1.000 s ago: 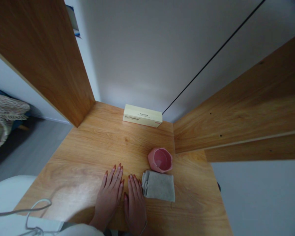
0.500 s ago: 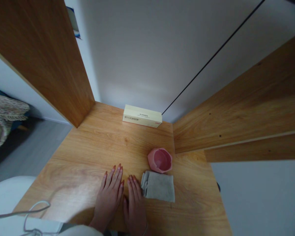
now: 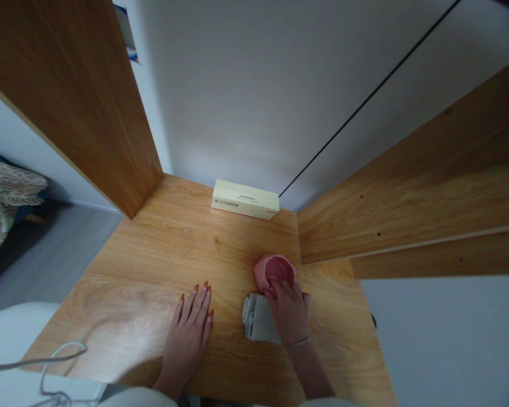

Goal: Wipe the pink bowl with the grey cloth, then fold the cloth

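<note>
My left hand point(image 3: 186, 336) lies flat on the wooden table, palm down, fingers stretched out, with nothing in it. Over on the right, my right hand point(image 3: 289, 311) reaches across the folded grey cloth point(image 3: 258, 319) to a pink faceted bowl point(image 3: 263, 271). Its fingers bend over the near rim into the bowl, and the thumb is at the outside, pinching that edge. The bowl stands upright on the table. My right hand and wrist cover part of the cloth, and the fingertips are hidden inside the bowl.
A long cream box point(image 3: 245, 199) lies at the back against the white wall. Wooden panels point(image 3: 407, 186) rise at the right and left. A cable point(image 3: 63, 362) loops over the table's front left corner, near a white chair point(image 3: 17, 322).
My right hand has lifted from the table beside my left hand and moved right to the bowl's near rim. My left hand and the bowl have hardly moved.
</note>
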Tool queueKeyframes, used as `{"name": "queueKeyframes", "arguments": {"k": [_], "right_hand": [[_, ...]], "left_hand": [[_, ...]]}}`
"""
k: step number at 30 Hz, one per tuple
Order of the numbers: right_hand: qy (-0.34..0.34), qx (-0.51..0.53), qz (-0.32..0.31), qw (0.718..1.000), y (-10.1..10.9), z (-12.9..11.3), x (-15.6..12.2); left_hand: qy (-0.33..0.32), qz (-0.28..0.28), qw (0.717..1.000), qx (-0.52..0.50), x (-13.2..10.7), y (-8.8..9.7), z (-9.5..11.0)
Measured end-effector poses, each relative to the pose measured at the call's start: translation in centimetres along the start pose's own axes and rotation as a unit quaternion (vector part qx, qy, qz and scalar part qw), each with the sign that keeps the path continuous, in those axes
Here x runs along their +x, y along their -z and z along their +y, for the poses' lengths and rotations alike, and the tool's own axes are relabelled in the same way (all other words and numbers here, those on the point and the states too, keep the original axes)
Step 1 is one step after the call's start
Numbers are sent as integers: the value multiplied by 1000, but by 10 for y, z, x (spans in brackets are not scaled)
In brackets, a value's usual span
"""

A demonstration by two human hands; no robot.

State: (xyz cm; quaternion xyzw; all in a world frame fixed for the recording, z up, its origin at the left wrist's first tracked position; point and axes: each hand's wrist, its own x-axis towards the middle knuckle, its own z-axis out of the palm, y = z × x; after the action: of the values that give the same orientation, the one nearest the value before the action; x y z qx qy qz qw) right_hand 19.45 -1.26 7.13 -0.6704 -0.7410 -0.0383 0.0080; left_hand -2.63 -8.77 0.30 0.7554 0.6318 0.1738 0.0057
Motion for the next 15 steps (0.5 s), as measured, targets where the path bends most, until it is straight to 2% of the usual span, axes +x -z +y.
{"name": "queueKeyframes", "arguments": {"k": [4, 8, 11, 15], "right_hand": [[3, 24, 9, 1000, -5, -3, 0], [4, 54, 23, 998, -1, -12, 6], [19, 91, 15, 996, 8, -39, 14], [96, 140, -20, 985, 18, -96, 26]], "left_hand": [[2, -2, 997, -79, -2, 8, -4], [-72, -14, 980, -186, -5, 18, -8], [-122, -46, 961, -245, -4, 24, -10], [-139, -78, 954, -253, -1, 28, -7]]}}
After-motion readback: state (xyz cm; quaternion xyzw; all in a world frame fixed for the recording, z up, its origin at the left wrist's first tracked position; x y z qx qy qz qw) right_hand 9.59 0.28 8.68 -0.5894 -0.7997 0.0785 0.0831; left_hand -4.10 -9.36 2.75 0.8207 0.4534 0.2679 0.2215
